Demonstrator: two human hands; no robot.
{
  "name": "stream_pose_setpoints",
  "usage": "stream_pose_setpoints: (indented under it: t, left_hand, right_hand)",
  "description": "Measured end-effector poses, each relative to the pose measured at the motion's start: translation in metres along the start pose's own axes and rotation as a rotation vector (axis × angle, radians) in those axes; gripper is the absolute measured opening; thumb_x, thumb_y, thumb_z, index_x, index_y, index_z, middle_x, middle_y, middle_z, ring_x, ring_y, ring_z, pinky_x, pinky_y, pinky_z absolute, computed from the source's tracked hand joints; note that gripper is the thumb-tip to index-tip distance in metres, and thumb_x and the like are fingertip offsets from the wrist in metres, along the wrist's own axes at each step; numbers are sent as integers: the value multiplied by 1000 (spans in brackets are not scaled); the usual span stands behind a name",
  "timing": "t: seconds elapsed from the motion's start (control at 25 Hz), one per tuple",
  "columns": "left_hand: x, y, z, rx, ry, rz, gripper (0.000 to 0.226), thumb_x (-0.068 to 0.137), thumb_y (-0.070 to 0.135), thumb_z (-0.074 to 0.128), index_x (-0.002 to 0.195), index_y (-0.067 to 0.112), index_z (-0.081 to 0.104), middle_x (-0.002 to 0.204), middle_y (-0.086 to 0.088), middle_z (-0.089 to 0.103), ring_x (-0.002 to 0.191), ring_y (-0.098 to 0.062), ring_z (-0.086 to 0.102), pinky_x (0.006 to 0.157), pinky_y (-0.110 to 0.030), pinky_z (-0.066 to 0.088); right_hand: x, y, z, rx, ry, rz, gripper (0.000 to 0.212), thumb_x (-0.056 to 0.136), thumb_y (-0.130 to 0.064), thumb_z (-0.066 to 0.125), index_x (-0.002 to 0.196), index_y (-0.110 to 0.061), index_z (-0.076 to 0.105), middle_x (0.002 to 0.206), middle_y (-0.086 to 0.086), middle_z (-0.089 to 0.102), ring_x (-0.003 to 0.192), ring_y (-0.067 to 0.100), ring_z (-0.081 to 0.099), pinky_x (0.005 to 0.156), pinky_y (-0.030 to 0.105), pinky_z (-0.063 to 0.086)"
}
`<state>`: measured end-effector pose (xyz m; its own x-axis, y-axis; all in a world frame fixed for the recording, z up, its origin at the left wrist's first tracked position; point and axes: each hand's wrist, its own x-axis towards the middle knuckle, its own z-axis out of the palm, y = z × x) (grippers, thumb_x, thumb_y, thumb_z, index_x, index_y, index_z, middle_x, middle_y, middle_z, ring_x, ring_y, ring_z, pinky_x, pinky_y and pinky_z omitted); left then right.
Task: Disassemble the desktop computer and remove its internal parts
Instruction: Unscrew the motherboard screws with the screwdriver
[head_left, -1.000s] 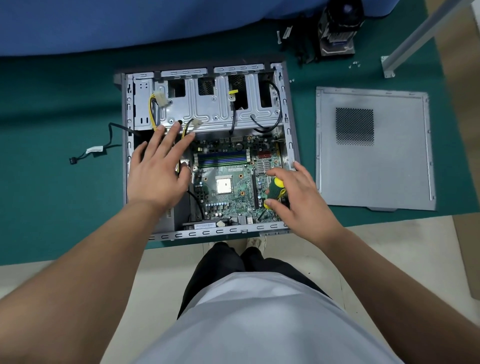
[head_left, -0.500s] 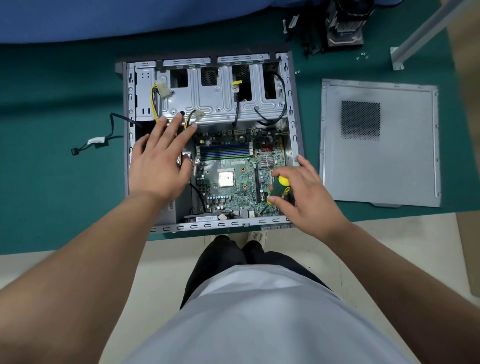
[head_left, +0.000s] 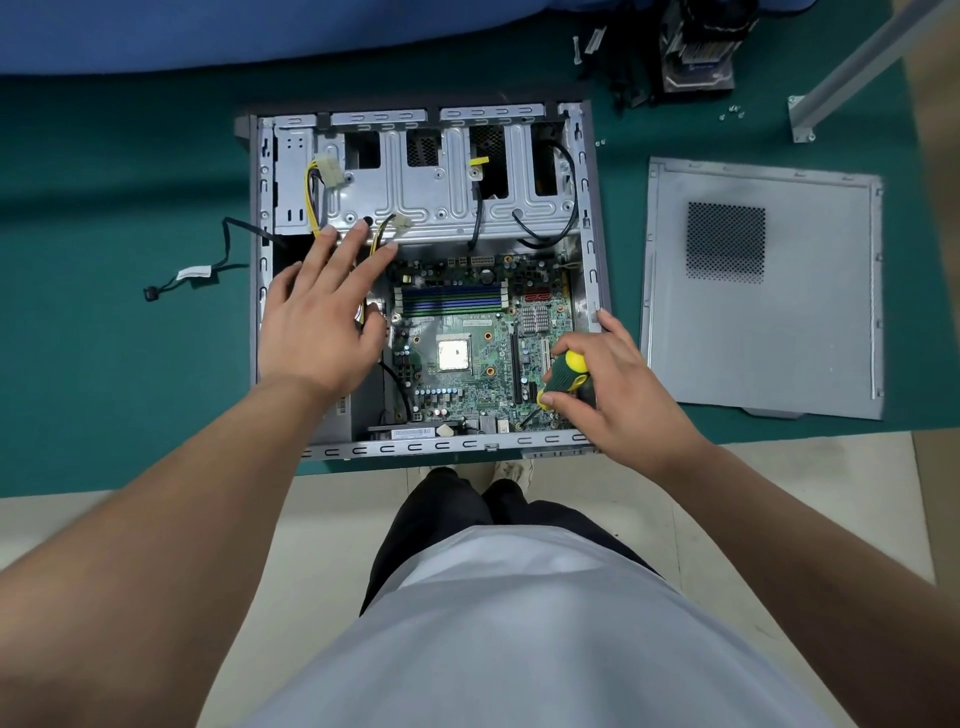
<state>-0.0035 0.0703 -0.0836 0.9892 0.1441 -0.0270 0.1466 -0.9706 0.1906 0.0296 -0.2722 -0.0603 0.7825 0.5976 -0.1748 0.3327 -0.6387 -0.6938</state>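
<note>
Inside the computer case (head_left: 587, 218), I see the motherboard (head_left: 467, 343) still fitted; the side panel (head_left: 810, 332) lies right of the case, removed. My right hand (head_left: 618, 395) grips a screwdriver (head_left: 563, 382) at the board's near right corner; left hand (head_left: 322, 312) rests flat, fingers spread. No labels are legible.

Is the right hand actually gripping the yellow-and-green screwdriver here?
Touching. The head view shows the right hand with thumb and fingers curled round the screwdriver handle, its shaft angled down toward the near edge of the motherboard.
</note>
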Motion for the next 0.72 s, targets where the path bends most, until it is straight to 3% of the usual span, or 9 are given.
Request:
stream_pose_setpoints:
  t: [0.56,0.72]
  left_hand:
    - [0,1,-1,-2,-5,3,67,93,39,40,158,45,24,170,16,16,158,-10,7,122,-47,21]
    - [0,1,0,0,-5,6,67,93,39,39,158,45,25,170,16,17,158,-11,7,121,-47,22]
  right_hand:
    - [-1,0,2,-7,5,12,43,97,-40,66,132,-31,42,138,9,53,146,0,4,117,33,16]
    - [-2,0,3,-8,15,10,42,98,-38,66,132,-29,43,137,9,53,148,6,9,118,35,16]
